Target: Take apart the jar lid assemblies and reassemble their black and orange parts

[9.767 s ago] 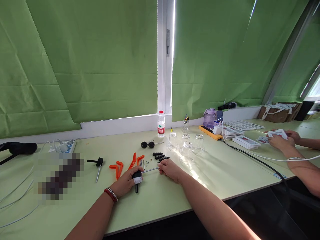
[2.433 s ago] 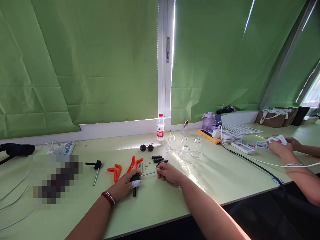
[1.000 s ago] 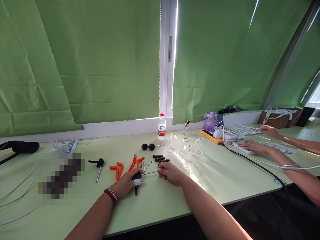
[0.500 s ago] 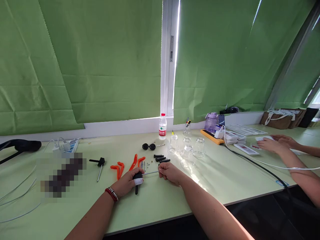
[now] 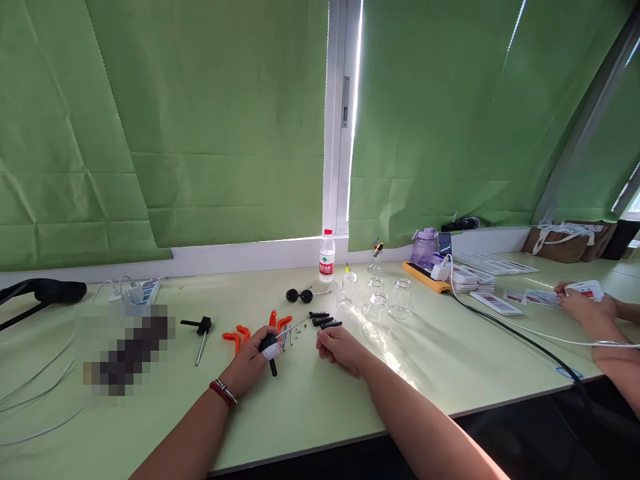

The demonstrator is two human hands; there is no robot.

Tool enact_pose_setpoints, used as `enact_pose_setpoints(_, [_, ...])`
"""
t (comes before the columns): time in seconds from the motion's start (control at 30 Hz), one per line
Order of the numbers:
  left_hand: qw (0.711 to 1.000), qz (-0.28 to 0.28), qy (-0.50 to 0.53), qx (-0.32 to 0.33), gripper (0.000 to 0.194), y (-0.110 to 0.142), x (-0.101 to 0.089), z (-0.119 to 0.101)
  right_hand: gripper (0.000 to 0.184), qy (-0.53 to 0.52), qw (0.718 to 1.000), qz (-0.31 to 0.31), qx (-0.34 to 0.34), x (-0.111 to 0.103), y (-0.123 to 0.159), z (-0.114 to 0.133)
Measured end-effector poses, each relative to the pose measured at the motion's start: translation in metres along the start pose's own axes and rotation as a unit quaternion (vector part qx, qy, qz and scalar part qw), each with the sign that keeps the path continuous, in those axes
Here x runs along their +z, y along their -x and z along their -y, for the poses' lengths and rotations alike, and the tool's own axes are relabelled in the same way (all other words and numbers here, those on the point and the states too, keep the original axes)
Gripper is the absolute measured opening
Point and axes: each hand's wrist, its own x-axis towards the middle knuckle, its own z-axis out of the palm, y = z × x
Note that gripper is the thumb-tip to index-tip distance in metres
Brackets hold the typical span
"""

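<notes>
My left hand (image 5: pixel 249 362), with white tape on its thumb, is wrapped round a black T-shaped piece (image 5: pixel 273 367) with a thin metal rod that points up to the right. My right hand (image 5: pixel 343 351) is just right of the rod's tip, apart from it, its fingers pinched together; whatever they hold is hidden. A similar black piece with a metal rod (image 5: pixel 202 339) lies to the left. Orange angled pieces (image 5: pixel 243 331) lie beyond my left hand, partly covered by it. Black springs or ribbed strips (image 5: pixel 320 320), metal pins (image 5: pixel 285 337) and tiny parts (image 5: pixel 297 332) lie between the hands.
Sunglasses (image 5: pixel 299 295), a water bottle (image 5: pixel 327 257) and several upturned glasses (image 5: pixel 376 310) stand or lie farther back. An orange power strip (image 5: pixel 425 277) trails cables rightward. At the right, a co-worker's hands (image 5: pixel 583 303) hold white cards. A blurred patch (image 5: pixel 130 353) covers something left.
The rod's end has come away from my right fingers. My left hand has tilted the rod upward and moved slightly left. The co-worker's hands have moved right with cards.
</notes>
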Motion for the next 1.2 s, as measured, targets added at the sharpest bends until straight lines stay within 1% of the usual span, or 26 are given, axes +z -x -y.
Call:
enact_pose_setpoints(0.07, [0.997,-0.079,-0.009,0.003,0.028,0.000,0.000,0.003,0.035,0.035,0.999,0.024,-0.023,0.009,0.003,0.008])
enact_pose_setpoints(0.1, [0.994,-0.108,-0.015,0.004,0.029,-0.001,0.000,0.004,0.032,0.062,0.997,0.039,-0.040,0.016,0.006,0.013])
enact_pose_setpoints(0.17, [0.989,-0.146,-0.031,0.005,0.030,-0.001,0.000,0.006,0.024,0.128,0.986,0.058,-0.088,0.032,0.012,0.026])
enact_pose_setpoints(0.2, [0.987,-0.155,-0.039,0.007,0.030,-0.001,0.000,0.006,0.022,0.174,0.978,0.058,-0.098,0.041,0.015,0.034])
enact_pose_setpoints(0.23, [0.986,-0.159,-0.048,0.010,0.030,-0.001,0.000,0.006,0.023,0.229,0.968,0.042,-0.098,0.050,0.018,0.041])
enact_pose_setpoints(0.3, [0.986,-0.155,-0.063,0.016,0.029,-0.001,0.000,0.005,0.027,0.342,0.934,0.007,-0.105,0.066,0.020,0.054])
enact_pose_setpoints(0.37, [0.986,-0.148,-0.077,0.022,0.029,-0.002,0.000,0.003,0.027,0.425,0.899,-0.008,-0.106,0.078,0.019,0.063])
enact_pose_setpoints(0.43, [0.985,-0.149,-0.089,0.020,0.030,-0.002,0.000,0.003,0.027,0.475,0.873,-0.011,-0.111,0.086,0.017,0.068])
enact_pose_setpoints(0.5, [0.983,-0.152,-0.097,0.019,0.031,-0.001,0.000,0.005,0.028,0.502,0.856,-0.017,-0.125,0.091,0.016,0.070])
enact_pose_setpoints(0.57, [0.984,-0.143,-0.107,0.025,0.032,-0.001,-0.001,0.007,0.028,0.521,0.841,-0.027,-0.144,0.093,0.015,0.070])
enact_pose_setpoints(0.63, [0.983,-0.131,-0.121,0.032,0.035,-0.001,-0.004,0.009,0.028,0.540,0.825,-0.041,-0.160,0.089,0.012,0.069])
enact_pose_setpoints(0.67, [0.982,-0.136,-0.130,0.032,0.036,-0.001,-0.006,0.010,0.029,0.547,0.820,-0.053,-0.163,0.085,0.009,0.069])
enact_pose_setpoints(0.7, [0.977,-0.156,-0.139,0.029,0.036,-0.002,-0.009,0.012,0.030,0.550,0.816,-0.069,-0.162,0.079,0.004,0.068])
enact_pose_setpoints(0.73, [0.970,-0.189,-0.150,0.024,0.036,-0.003,-0.013,0.014,0.030,0.548,0.816,-0.096,-0.155,0.071,-0.002,0.068])
enact_pose_setpoints(0.77, [0.957,-0.238,-0.164,0.014,0.035,-0.005,-0.018,0.016,0.032,0.543,0.819,-0.119,-0.142,0.061,-0.009,0.067])
enact_pose_setpoints(0.8, [0.938,-0.290,-0.188,0.003,0.033,-0.006,-0.023,0.019,0.034,0.537,0.823,-0.147,-0.114,0.050,-0.017,0.066])
enact_pose_setpoints(0.83, [0.916,-0.331,-0.225,-0.023,0.031,-0.008,-0.029,0.023,0.036,0.528,0.827,-0.180,-0.073,0.038,-0.026,0.065])
enact_pose_setpoints(0.87, [0.887,-0.369,-0.267,-0.071,0.027,-0.009,-0.035,0.027,0.037,0.517,0.830,-0.207,-0.041,0.026,-0.036,0.063])
enact_pose_setpoints(0.9, [0.862,-0.393,-0.295,-0.128,0.025,-0.011,-0.041,0.033,0.038,0.504,0.834,-0.223,-0.007,0.015,-0.045,0.060])
enact_pose_setpoints(0.93, [0.849,-0.392,-0.307,-0.179,0.025,-0.012,-0.046,0.038,0.037,0.492,0.840,-0.228,0.030,0.005,-0.053,0.057])
enact_pose_setpoints(0.97, [0.835,-0.387,-0.306,-0.242,0.025,-0.012,-0.052,0.044,0.036,0.488,0.841,-0.230,0.045,-0.003,-0.061,0.053])
enact_pose_setpoints(1.03, [0.827,-0.346,-0.300,-0.327,0.026,-0.013,-0.060,0.055,0.031,0.482,0.843,-0.229,0.068,-0.013,-0.073,0.044])
enact_pose_setpoints(1.07, [0.828,-0.317,-0.296,-0.356,0.026,-0.013,-0.062,0.060,0.029,0.480,0.844,-0.228,0.076,-0.015,-0.078,0.039])
enact_pose_setpoints(1.13, [0.835,-0.274,-0.293,-0.375,0.024,-0.013,-0.066,0.068,0.025,0.475,0.846,-0.224,0.092,-0.016,-0.085,0.032])
enact_pose_setpoints(1.2, [0.843,-0.256,-0.295,-0.369,0.022,-0.013,-0.067,0.073,0.022,0.471,0.848,-0.218,0.103,-0.015,-0.090,0.027])
